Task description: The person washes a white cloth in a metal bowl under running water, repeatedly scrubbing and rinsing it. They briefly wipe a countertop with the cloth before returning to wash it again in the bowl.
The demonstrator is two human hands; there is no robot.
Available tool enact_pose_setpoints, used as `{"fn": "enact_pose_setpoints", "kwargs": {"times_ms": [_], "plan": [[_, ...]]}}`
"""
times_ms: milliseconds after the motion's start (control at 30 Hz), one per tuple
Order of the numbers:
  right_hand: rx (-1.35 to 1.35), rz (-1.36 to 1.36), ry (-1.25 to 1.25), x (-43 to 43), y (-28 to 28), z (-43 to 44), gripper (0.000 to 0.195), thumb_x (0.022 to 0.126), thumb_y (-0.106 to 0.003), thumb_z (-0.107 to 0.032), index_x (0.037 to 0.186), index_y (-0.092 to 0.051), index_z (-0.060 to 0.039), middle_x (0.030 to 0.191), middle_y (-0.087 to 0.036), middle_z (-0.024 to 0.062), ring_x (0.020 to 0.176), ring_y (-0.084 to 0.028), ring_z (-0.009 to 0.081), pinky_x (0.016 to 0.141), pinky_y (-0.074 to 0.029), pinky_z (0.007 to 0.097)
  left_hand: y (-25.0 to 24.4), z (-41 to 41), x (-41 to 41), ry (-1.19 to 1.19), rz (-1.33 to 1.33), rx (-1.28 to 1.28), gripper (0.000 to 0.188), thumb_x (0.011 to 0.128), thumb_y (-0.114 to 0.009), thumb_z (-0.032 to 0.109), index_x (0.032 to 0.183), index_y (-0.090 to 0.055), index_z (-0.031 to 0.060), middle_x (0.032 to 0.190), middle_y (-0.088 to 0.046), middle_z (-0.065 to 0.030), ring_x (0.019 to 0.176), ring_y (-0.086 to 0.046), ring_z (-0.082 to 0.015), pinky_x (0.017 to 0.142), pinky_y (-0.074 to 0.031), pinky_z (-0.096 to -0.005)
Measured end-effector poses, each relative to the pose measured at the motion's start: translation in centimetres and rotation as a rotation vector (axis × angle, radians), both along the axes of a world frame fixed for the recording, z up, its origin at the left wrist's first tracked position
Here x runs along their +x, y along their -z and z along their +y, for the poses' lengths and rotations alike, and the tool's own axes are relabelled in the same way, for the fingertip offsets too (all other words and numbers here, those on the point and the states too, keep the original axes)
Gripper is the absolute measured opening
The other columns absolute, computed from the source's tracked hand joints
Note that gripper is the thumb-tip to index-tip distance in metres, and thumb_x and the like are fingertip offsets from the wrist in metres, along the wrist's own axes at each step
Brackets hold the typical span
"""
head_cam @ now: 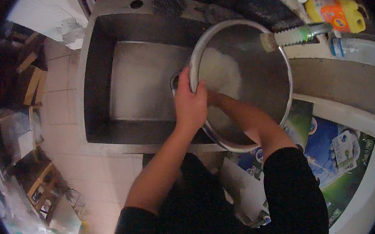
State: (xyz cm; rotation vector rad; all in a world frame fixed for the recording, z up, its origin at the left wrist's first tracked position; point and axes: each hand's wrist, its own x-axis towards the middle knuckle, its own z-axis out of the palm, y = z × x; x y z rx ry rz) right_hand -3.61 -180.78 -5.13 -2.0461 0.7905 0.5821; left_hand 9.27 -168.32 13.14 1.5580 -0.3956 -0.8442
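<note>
A large round metal pot (265, 87) is tilted over the right side of the stainless-steel sink (143, 82). My left hand (190, 105) grips its rim on the left, thumb on the inner side. A pale, whitish mass that looks like rice (221, 69) lies in the bottom of the pot. My right forearm reaches in over the pot's near rim. Of my right hand (213, 99), only a part shows inside the pot, close behind the left thumb; its fingers are hidden.
A white corrugated faucet hose (286, 37) with a green band ends over the pot's far rim. Behind it stands a yellow detergent jug (336, 13). Printed cardboard (336, 158) lies to the right. Wooden pieces (34, 85) and a tiled floor (60, 104) are at left.
</note>
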Motion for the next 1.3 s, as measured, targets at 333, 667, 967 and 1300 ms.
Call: {"fn": "enact_pose_setpoints", "kwargs": {"times_ms": [333, 667, 967, 1300], "plan": [[-0.043, -0.394, 0.44, 4.5, -27.1, 5.9, 0.06, 0.073, -0.06, -0.007, 0.127, -0.035, -0.0088, 0.109, -0.051, 0.0081, 0.084, -0.051, 0.0149, 0.069, -0.043, 0.027, 1.8, 2.6, 0.2, -0.149, 0.28, -0.296, 0.038, 0.09, -0.04, 0.025, 0.119, -0.041, 0.0015, 0.118, -0.045, -0.013, 0.11, -0.041, -0.021, 0.095, -0.03, -0.0307], [-0.384, -0.472, -0.076, 5.8, -27.6, 8.4, 0.056, 0.072, -0.054, -0.006, 0.124, -0.037, -0.0045, 0.128, -0.035, 0.0195, 0.117, -0.034, 0.0334, 0.098, -0.028, 0.0384, -1.0, 3.7, 1.6, 0.057, -0.26, -0.17, 0.047, 0.082, -0.052, 0.018, 0.123, -0.036, 0.0015, 0.127, -0.035, -0.0198, 0.115, -0.038, -0.0305, 0.096, -0.029, -0.0341], [-0.918, -0.273, 0.476, -15.0, -23.0, -2.0, 0.067, 0.076, -0.059, -0.015, 0.132, -0.024, -0.0048, 0.131, -0.031, 0.0201, 0.122, -0.03, 0.0325, 0.1, -0.025, 0.0392, -1.9, 2.9, 1.5, 0.258, -0.562, 0.21, 0.058, 0.076, -0.059, 0.029, 0.118, -0.035, -0.0028, 0.114, -0.041, -0.0259, 0.106, -0.044, -0.0352, 0.087, -0.037, -0.0395], [-0.476, -0.566, 0.771, -16.3, -20.9, -5.1, 0.061, 0.076, -0.044, 0.005, 0.132, -0.023, -0.0035, 0.131, -0.035, 0.0105, 0.119, -0.034, 0.0204, 0.099, -0.025, 0.03, -3.0, -6.5, 5.4, 0.436, -0.777, 0.577, 0.043, 0.069, -0.061, 0.028, 0.095, -0.046, -0.0026, 0.091, -0.055, -0.0242, 0.084, -0.056, -0.0374, 0.073, -0.044, -0.0436]]}}
